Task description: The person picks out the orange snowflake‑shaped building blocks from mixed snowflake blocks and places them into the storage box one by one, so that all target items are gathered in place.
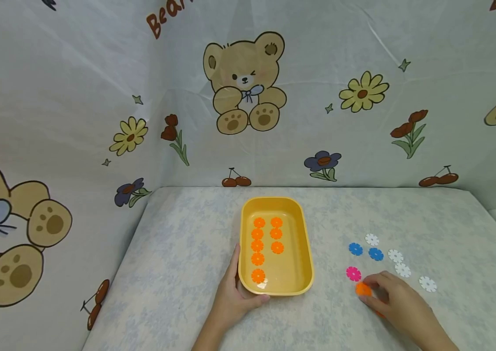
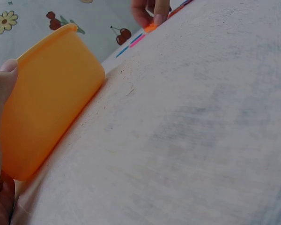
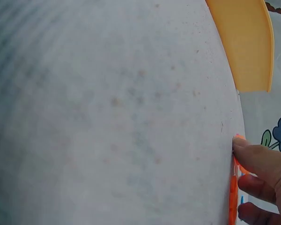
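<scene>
My left hand [image 1: 229, 298] grips the near left corner of a yellow plastic tray [image 1: 290, 263], thumb at the near wall and fingers along the left side. Several orange snowflake discs [image 1: 258, 259] lie inside it in two columns. On the right, my right hand [image 1: 401, 304] pinches an orange snowflake disc [image 1: 363, 289] between thumb and index finger, at the tabletop. More orange [image 3: 232, 201] shows beneath that hand in the right wrist view, mostly hidden in the head view. Just beyond the pinched disc lies a pink snowflake disc [image 1: 353, 274].
Two blue snowflake discs [image 1: 376, 254] and several white ones [image 1: 403, 270] lie flat beyond and right of my right hand. A pale mottled cloth covers the table [image 1: 177, 263]. Behind it hangs a bear-printed curtain [image 1: 309, 63].
</scene>
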Motion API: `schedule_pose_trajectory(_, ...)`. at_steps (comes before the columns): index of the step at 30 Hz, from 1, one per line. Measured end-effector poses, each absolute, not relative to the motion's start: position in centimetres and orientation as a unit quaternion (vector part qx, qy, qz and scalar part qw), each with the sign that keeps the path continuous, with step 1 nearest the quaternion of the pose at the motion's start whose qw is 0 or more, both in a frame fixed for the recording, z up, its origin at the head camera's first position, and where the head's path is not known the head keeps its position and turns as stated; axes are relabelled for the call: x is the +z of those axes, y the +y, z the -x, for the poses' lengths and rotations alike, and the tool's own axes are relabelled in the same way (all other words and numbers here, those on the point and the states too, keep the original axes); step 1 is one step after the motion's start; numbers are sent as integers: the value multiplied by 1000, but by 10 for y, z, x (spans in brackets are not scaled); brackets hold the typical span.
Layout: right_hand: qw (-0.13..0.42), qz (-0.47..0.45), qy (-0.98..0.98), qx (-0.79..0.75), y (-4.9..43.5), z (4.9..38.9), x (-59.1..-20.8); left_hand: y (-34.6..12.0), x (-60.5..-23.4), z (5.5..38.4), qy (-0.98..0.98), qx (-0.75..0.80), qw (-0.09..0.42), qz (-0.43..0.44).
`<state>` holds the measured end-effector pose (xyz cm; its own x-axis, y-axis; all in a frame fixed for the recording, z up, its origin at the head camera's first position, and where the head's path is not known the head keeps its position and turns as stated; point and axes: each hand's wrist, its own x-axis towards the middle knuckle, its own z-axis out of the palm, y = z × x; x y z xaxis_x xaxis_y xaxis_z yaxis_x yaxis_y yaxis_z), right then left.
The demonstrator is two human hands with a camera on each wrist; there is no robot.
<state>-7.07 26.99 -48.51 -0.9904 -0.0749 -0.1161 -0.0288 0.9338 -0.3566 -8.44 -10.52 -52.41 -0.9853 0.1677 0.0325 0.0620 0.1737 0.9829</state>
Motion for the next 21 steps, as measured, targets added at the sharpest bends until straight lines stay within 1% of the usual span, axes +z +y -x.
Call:
schedule_pose_trajectory(5,73,32,974,-212,269,68,-487,-105,-524,84,763,641,43,-69)
schedule_pose_trajectory(13,50,59,974,-215,269,66,-485,-105,-525,84,760,645,41,-77)
schedule_pose_trajectory(19,88,47,975,-200,268,70,-483,-105,-525,84,758,646,39,-81)
schedule_pose_trajectory(21,89,42,976,-196,266,71,-482,-106,-526,84,758,646,39,-82)
